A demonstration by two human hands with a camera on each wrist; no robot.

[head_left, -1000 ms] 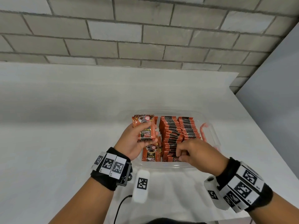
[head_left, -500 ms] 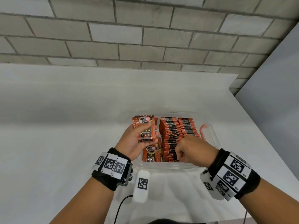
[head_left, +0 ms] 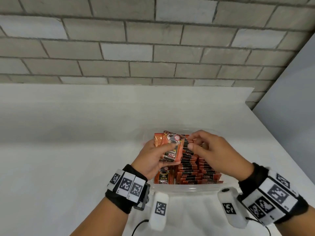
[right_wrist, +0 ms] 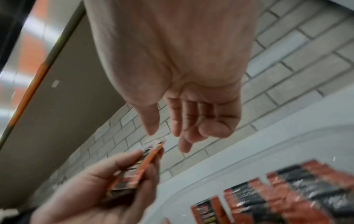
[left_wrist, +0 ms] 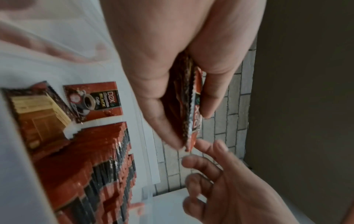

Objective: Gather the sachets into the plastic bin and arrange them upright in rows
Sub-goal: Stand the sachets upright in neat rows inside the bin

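A clear plastic bin (head_left: 187, 189) stands on the white table in front of me. Two rows of orange and black sachets (head_left: 192, 166) stand upright in its middle and right. One sachet (head_left: 163, 178) lies flat in the left part. My left hand (head_left: 160, 149) grips a small stack of sachets (head_left: 173, 150) above the bin's left side, seen edge-on in the left wrist view (left_wrist: 193, 106). My right hand (head_left: 192, 142) hovers just right of that stack with relaxed fingers, holding nothing. In the right wrist view, its fingertips (right_wrist: 184, 148) are close to the stack's (right_wrist: 138, 169) top corner.
A grey brick wall (head_left: 153, 48) runs behind the table. A grey panel (head_left: 289, 125) stands at the right past the table's edge. A black cable (head_left: 136, 227) hangs near the front edge below my wrists.
My right hand left the near end of the rows and rose up and away to the stack in my left hand. My left hand tilted the stack slightly toward it.
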